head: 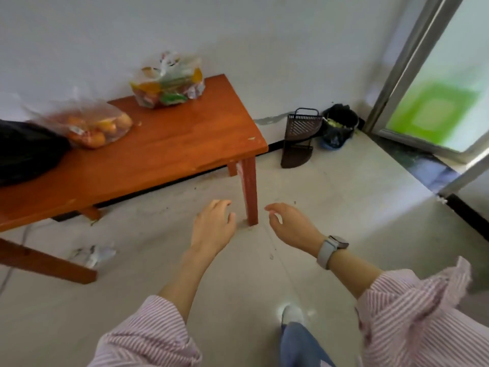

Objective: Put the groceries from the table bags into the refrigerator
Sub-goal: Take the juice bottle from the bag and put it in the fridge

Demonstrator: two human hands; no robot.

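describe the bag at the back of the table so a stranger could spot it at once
Find the orange wooden table against the white wall. At its far edge stands a clear plastic bag with knotted handles, upright. Unlike the clear bag of oranges, it holds green and yellow packets.

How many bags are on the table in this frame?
3: a black bag at the left edge, a clear bag of orange fruit beside it, a clear mixed-grocery bag by the wall. More may sit off-frame left.
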